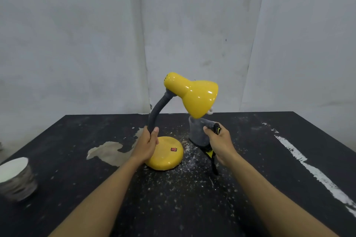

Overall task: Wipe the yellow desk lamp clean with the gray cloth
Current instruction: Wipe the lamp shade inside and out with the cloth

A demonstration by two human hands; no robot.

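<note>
The yellow desk lamp [194, 94] stands on the dark table [77, 179], its round base [165, 154] with a red switch near the middle. A grey flexible neck [156, 109] curves up to the shade, which tilts down to the right. My left hand [148, 144] grips the lower neck just above the base. My right hand [219, 142] holds the gray cloth [198, 131], which has a black and yellow trim, just under the rim of the shade. The cloth hangs down toward the table.
White dust and crumbs are scattered over the table around the base. A pale stain [107, 152] lies left of the lamp, and a white paint streak [308, 167] runs along the right. A white bowl [15, 177] sits at the left edge. A grey wall stands behind.
</note>
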